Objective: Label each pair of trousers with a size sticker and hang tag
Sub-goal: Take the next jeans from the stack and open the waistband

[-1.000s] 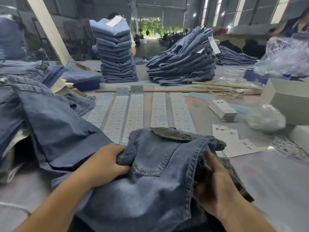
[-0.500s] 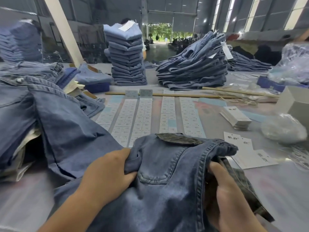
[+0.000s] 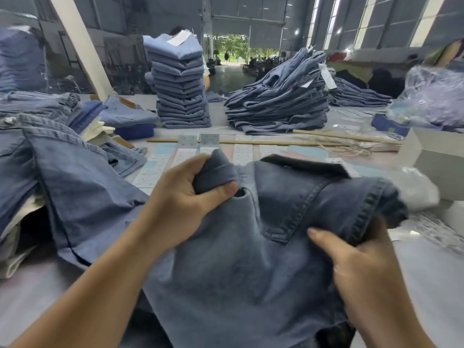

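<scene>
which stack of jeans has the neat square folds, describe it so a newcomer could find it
Look across the table past the strips of size stickers to its far side. Left of centre stands a tall straight column of folded jeans, a white paper on top. The heap to its right is lower, wider and slumped.

Your left hand (image 3: pixel 180 197) and right hand (image 3: pixel 356 259) bare, no gloves, rings or watch, both forearms uncovered, entering from 7 and 5 o'clock
</scene>
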`<state>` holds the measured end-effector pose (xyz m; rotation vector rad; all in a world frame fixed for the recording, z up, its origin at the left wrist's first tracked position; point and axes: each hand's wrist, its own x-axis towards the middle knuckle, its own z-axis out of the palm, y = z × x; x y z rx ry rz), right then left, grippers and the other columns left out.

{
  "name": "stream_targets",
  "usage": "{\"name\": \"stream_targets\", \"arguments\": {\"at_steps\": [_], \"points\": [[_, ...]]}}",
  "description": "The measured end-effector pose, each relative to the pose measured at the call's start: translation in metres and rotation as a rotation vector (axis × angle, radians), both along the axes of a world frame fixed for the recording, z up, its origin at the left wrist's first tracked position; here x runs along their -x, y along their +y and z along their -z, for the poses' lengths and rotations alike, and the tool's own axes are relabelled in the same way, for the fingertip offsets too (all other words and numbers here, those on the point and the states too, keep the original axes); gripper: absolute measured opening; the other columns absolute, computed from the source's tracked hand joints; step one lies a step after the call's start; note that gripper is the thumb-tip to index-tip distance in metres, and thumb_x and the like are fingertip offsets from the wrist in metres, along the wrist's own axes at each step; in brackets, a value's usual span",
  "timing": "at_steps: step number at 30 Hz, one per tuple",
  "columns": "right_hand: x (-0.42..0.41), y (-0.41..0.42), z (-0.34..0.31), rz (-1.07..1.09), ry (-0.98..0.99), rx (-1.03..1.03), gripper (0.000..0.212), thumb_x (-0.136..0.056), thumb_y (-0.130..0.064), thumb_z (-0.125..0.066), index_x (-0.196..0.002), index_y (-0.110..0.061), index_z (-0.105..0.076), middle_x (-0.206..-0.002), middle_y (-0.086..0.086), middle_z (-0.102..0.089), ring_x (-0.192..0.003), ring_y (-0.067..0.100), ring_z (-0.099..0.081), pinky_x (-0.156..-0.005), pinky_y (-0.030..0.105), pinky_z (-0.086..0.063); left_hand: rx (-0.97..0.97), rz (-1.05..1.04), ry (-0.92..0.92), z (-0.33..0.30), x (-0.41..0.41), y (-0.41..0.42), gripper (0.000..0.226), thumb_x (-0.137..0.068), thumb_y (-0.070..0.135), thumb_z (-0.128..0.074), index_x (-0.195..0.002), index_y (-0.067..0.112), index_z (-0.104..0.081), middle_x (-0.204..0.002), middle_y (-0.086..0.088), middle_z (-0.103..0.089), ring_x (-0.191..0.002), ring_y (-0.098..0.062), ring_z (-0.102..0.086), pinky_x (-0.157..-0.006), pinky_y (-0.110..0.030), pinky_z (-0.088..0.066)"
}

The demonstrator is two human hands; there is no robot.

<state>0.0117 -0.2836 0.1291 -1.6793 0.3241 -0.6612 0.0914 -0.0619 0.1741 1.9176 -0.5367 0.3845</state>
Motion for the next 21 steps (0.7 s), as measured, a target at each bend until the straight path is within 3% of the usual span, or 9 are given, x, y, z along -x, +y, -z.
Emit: {"name": "stream_targets", "arguments": {"at_steps": [2,5,7,10,12,14,16,17,21], "points": [[0.002,-0.009,0.001,0.117,-0.085,-0.045,0.064,-0.056,-0.034,-0.077,-0.116,-0.036,-0.055,-0.102,-0.012,-0.072,-0.095,0.015,-0.069,-0.089,0.046,-0.052,-0.033,-0.019,0.020,0.001,-0.007,-0.014,0.030,-0.080,0.048,-0.074,-0.089,0.021,-0.066,-0.080,0.004,-0.068,-0.076,-0.010,-0.064,-0.065,-0.029,-0.050],[0.005,-0.033,0.014,0.270,-0.177,-0.246,0.059,-0.055,-0.034,-0.077,-0.110,-0.030,-0.058,-0.106,0.013,-0.070,-0.089,0.032,-0.064,-0.076,0.044,-0.046,-0.245,-0.078,0.074,0.012,-0.016,-0.019,0.034,-0.083,0.060,-0.064,-0.101,0.031,-0.063,-0.080,0.017,-0.064,-0.076,-0.001,-0.058,-0.064,-0.023,-0.045],[0.006,-0.052,0.022,0.334,-0.166,-0.327,0.050,-0.066,-0.020,-0.079,-0.113,-0.014,-0.062,-0.114,0.023,-0.066,-0.088,0.029,-0.063,-0.065,0.032,-0.052,-0.539,-0.132,0.146,0.022,-0.018,-0.012,0.043,-0.078,0.072,-0.055,-0.101,0.036,-0.057,-0.085,0.021,-0.059,-0.080,-0.002,-0.056,-0.067,-0.024,-0.043],[0.009,-0.074,0.039,0.401,-0.038,-0.411,0.050,-0.075,0.000,-0.075,-0.121,0.007,-0.057,-0.114,0.021,-0.065,-0.080,0.015,-0.067,-0.062,0.019,-0.056,-0.866,-0.128,0.326,0.033,-0.015,0.006,0.052,-0.072,0.082,-0.050,-0.087,0.033,-0.059,-0.083,0.016,-0.063,-0.077,-0.005,-0.058,-0.069,-0.027,-0.046],[0.013,-0.078,0.054,0.448,0.056,-0.425,0.052,-0.073,0.000,-0.077,-0.121,0.005,-0.058,-0.108,0.018,-0.065,-0.084,0.023,-0.065,-0.061,0.022,-0.057,-0.818,-0.005,0.473,0.035,-0.011,0.014,0.049,-0.068,0.079,-0.060,-0.085,0.034,-0.064,-0.082,0.015,-0.067,-0.076,-0.002,-0.061,-0.072,-0.025,-0.048],[0.016,-0.078,0.063,0.455,0.134,-0.449,0.053,-0.073,-0.003,-0.079,-0.121,0.006,-0.058,-0.103,0.018,-0.064,-0.090,0.028,-0.063,-0.072,0.033,-0.057,-0.713,0.146,0.544,0.034,-0.007,0.015,0.035,-0.069,0.069,-0.067,-0.086,0.038,-0.067,-0.084,0.018,-0.071,-0.078,0.001,-0.065,-0.075,-0.026,-0.050],[0.017,-0.079,0.065,0.449,0.140,-0.451,0.053,-0.071,-0.005,-0.080,-0.118,0.006,-0.059,-0.101,0.017,-0.065,-0.091,0.030,-0.065,-0.078,0.039,-0.057,-0.612,0.261,0.557,0.032,-0.003,0.007,0.019,-0.080,0.052,-0.070,-0.094,0.039,-0.069,-0.091,0.019,-0.073,-0.085,0.001,-0.067,-0.083,-0.033,-0.054],[0.017,-0.078,0.062,0.449,0.114,-0.445,0.052,-0.070,-0.004,-0.080,-0.118,0.004,-0.060,-0.102,0.017,-0.067,-0.092,0.031,-0.066,-0.082,0.043,-0.058,-0.566,0.302,0.556,0.030,0.000,0.001,0.022,-0.082,0.047,-0.069,-0.100,0.035,-0.069,-0.095,0.016,-0.073,-0.089,-0.002,-0.068,-0.088,-0.038,-0.054],[0.022,-0.073,0.039,0.340,-0.177,-0.404,0.049,-0.071,0.004,-0.074,-0.116,-0.011,-0.062,-0.090,-0.006,-0.074,-0.081,0.014,-0.072,-0.062,0.022,-0.059,-0.333,0.420,0.474,0.020,0.014,-0.029,0.032,-0.081,0.040,-0.066,-0.107,0.021,-0.069,-0.101,0.003,-0.074,-0.097,-0.015,-0.070,-0.092,-0.049,-0.053]]}}
